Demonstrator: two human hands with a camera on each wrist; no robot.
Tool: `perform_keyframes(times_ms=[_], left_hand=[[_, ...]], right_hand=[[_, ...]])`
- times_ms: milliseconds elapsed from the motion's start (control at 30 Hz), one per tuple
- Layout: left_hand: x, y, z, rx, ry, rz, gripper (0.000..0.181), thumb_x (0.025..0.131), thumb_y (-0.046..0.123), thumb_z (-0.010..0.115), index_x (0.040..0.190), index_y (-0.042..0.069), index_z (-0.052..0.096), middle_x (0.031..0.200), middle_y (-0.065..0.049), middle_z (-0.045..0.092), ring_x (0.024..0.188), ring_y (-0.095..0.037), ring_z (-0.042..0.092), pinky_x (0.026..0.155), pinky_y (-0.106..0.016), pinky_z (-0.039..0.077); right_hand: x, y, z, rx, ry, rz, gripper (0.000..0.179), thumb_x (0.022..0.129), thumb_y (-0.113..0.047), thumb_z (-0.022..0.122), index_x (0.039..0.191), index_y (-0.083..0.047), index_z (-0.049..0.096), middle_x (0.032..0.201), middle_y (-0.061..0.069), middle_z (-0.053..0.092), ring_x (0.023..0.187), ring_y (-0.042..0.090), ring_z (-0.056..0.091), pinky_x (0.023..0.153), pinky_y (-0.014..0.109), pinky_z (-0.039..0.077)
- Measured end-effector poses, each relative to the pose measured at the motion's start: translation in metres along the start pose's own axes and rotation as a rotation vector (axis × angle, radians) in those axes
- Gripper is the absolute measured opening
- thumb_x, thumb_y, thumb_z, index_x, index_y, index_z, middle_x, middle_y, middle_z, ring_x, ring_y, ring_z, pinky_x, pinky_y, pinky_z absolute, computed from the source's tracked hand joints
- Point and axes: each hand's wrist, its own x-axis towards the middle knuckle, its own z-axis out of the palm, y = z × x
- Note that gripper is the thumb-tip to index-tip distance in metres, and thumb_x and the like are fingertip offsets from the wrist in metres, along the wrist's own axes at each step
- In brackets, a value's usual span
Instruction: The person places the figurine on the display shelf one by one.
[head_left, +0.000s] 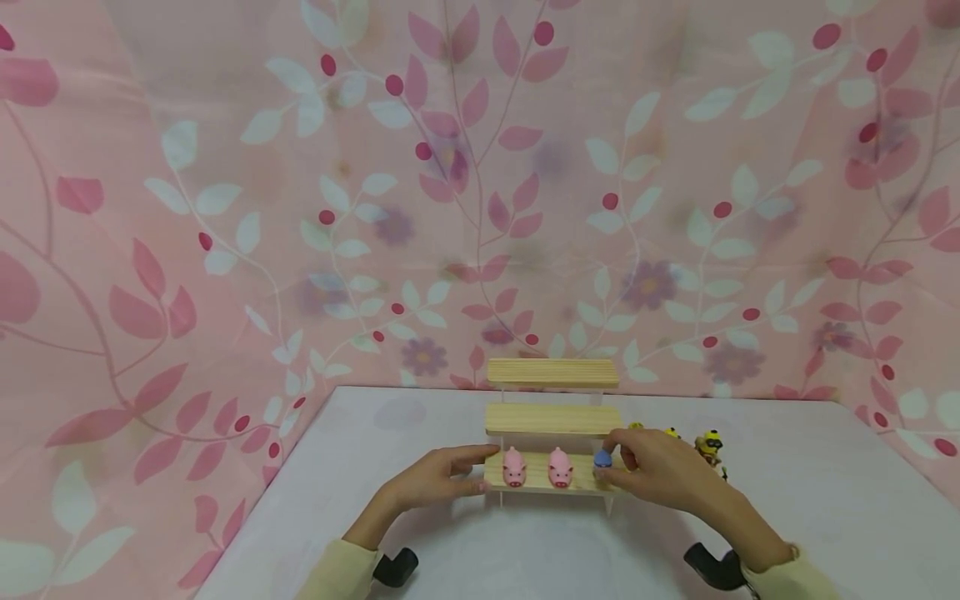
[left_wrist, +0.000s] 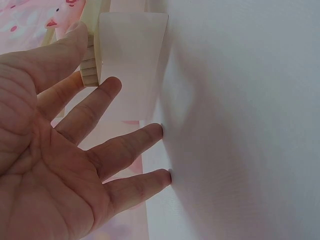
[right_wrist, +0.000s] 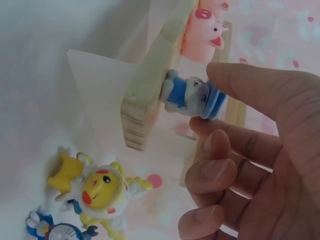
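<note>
Counted: two pigs (head_left: 559,468), three planks (head_left: 553,419), one blue-capped figure (head_left: 602,459). Yellow figures (head_left: 708,446) are partly hidden in the head view; no exact total can be given.

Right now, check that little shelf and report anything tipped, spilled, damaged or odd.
Nothing stands out. Both pink pigs stand upright on the lowest wooden board, with no spill or damage showing. The blue-capped figure beside them also looks upright, with the right hand at its cap.
</note>
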Motion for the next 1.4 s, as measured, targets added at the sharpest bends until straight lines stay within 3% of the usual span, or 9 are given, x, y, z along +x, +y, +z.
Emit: perform_keyframes(times_ms=[267, 700, 1133, 1400], left_hand=[[0.000, 0.001, -0.001, -0.012, -0.003, -0.015, 0.054, 0.089, 0.033, 0.063, 0.139, 0.021, 0.045, 0.139, 0.000, 0.045, 0.121, -0.035, 0.046, 0.099, -0.048, 0.038], [-0.001, 0.002, -0.001, -0.013, -0.005, -0.037, 0.055, 0.089, 0.034, 0.063, 0.139, 0.022, 0.045, 0.140, 0.001, 0.044, 0.121, -0.037, 0.046, 0.098, -0.049, 0.038], [0.001, 0.000, 0.001, -0.007, -0.004, -0.034, 0.055, 0.089, 0.036, 0.062, 0.139, 0.021, 0.045, 0.140, 0.002, 0.044, 0.121, -0.034, 0.046, 0.099, -0.048, 0.038], [0.001, 0.001, 0.001, -0.002, -0.003, -0.026, 0.055, 0.090, 0.035, 0.062, 0.140, 0.021, 0.044, 0.140, 0.001, 0.044, 0.121, -0.035, 0.046, 0.099, -0.048, 0.038]], right_hand=[[-0.006, 0.000, -0.006, -0.016, 0.018, -0.005, 0.034, 0.076, -0.049, 0.072, 0.097, -0.024, 0.064, 0.064, -0.015, 0.043, 0.049, 0.001, 0.035, 0.042, 0.019, 0.029], [-0.017, 0.021, -0.011, -0.044, -0.001, 0.026, 0.032, 0.077, -0.041, 0.074, 0.100, -0.020, 0.064, 0.065, -0.011, 0.045, 0.053, 0.002, 0.037, 0.048, 0.020, 0.032], [-0.013, 0.044, -0.009, 0.005, -0.013, 0.077, 0.037, 0.076, -0.038, 0.075, 0.103, -0.016, 0.064, 0.064, -0.011, 0.044, 0.052, 0.004, 0.039, 0.044, 0.021, 0.032], [-0.008, 0.054, -0.005, -0.051, 0.000, 0.120, 0.035, 0.076, -0.036, 0.076, 0.103, -0.016, 0.064, 0.062, -0.008, 0.043, 0.051, 0.006, 0.038, 0.044, 0.022, 0.029]])
